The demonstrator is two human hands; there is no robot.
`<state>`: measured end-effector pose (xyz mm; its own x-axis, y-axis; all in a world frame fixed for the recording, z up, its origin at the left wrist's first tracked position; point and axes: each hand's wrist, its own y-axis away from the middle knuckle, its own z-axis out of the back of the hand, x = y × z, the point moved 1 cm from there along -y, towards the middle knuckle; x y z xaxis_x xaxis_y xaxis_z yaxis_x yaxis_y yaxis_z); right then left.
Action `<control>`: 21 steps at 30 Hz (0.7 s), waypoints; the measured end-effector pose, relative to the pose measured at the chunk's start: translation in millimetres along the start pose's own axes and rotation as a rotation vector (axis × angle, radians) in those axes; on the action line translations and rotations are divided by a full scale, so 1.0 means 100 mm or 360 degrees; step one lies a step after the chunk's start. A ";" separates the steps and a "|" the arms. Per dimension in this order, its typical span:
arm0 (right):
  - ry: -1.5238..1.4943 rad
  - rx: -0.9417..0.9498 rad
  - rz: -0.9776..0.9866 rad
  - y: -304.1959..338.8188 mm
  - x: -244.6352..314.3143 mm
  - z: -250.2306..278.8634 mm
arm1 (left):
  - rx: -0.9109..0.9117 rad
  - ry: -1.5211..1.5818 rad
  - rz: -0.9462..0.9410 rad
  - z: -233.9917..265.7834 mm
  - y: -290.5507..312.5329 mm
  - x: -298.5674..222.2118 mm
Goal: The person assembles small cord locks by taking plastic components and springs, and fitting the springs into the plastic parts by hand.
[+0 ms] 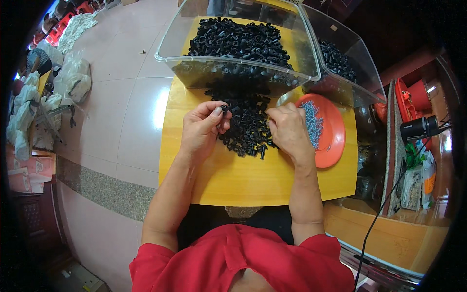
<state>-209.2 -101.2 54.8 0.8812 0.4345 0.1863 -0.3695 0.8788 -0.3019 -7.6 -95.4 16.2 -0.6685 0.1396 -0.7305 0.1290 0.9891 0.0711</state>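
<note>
My left hand [200, 122] pinches a small black plastic part [224, 110] between thumb and fingers, at the left side of a loose pile of black plastic parts [247, 127]. My right hand [291, 129] has its fingers curled together at the pile's right edge; its fingertips are partly hidden, and whatever they hold cannot be made out. Close beside that hand lies an orange-red plate [334, 132], its left part covered with many tiny silvery-blue pieces [313, 124] that look like screws. The pile rests on a yellow tabletop [233, 186].
Behind the pile stands a clear plastic bin [182, 73] heaped with more black parts. A second clear bin [357, 90] with similar parts is to its right. Farther right, a black cylindrical device [418, 128] has a cable hanging down. Plastic bags [73, 78] sit at the left.
</note>
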 end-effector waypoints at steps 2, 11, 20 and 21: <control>0.0000 0.0024 -0.0021 0.00 0.01 -0.02 | 0.0015 0.0003 -0.0001 -0.01 -0.01 0.00; -0.0021 0.0058 0.0008 -0.02 0.03 -0.13 | 0.0021 -0.0005 -0.0013 -0.01 0.01 -0.02; -0.1045 -0.0085 -0.0410 -0.04 0.04 0.01 | 0.0184 -0.0152 0.0004 0.01 0.02 0.00; -0.1310 0.0033 -0.0640 -0.03 0.05 0.01 | 0.0229 -0.0204 0.0031 -0.01 0.03 0.01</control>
<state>-203.6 -101.3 58.0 0.4592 0.0912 0.8836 -0.0925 0.9942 -0.0546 -8.6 -92.6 15.8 -0.5673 0.1427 -0.8111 0.2508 0.9680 -0.0051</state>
